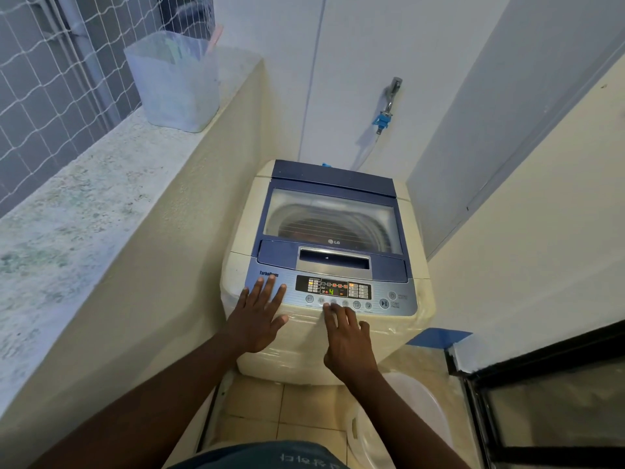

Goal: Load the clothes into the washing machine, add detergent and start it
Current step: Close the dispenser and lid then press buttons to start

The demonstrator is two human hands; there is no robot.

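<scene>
A cream top-loading washing machine (287,353) with a blue lid (333,214) stands ahead of me, lid shut. Its control panel (333,291) is lit and shows a green "4". My left hand (258,314) lies flat with fingers spread on the left end of the panel. My right hand (345,336) rests on the front edge, its fingertips touching the row of round buttons below the display. Through the clear lid window the drum shows, but its contents are too blurred to tell. No detergent is in view.
A translucent plastic tub (174,82) stands on the stone ledge (77,201) at left, beside a netted window. A tap with a blue hose connector (384,118) is on the wall behind. A white basin (406,421) sits on the tiled floor at lower right, next to a black-framed door (541,394).
</scene>
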